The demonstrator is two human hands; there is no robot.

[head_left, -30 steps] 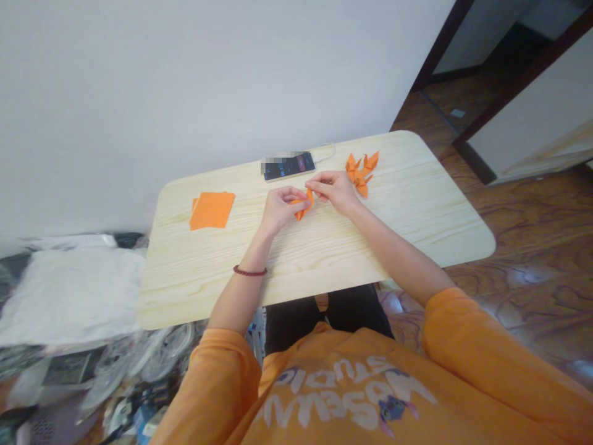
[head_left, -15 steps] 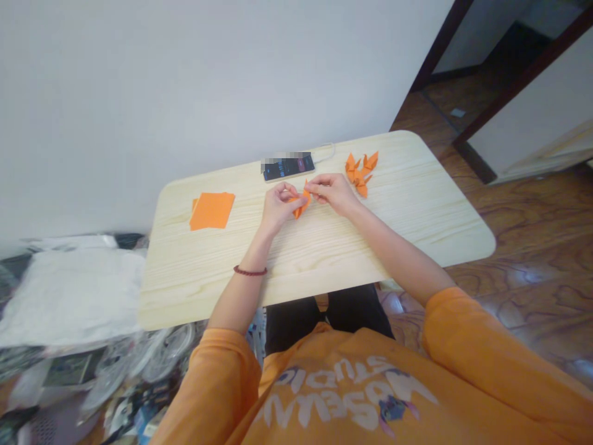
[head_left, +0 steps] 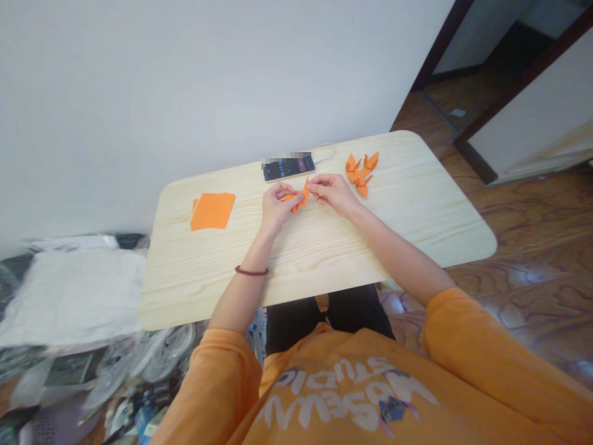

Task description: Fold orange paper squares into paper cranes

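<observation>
A small folded orange paper piece (head_left: pixel 299 199) is held between both hands above the middle of the light wooden table (head_left: pixel 324 247). My left hand (head_left: pixel 275 207) pinches its left side, a dark bead bracelet on that wrist. My right hand (head_left: pixel 334 193) pinches its right tip with thumb and fingers. Finished orange folded figures (head_left: pixel 361 170) lie just right of my right hand. A stack of flat orange paper squares (head_left: pixel 212 210) lies to the left.
A dark phone (head_left: pixel 288 167) with a white cable lies at the table's far edge by the white wall. White bags and clutter (head_left: pixel 69 296) fill the floor at left. Wooden floor and a doorway are at right.
Both hands have shifted slightly away from me with the paper piece, turning it so that its tip points up and to the right.
</observation>
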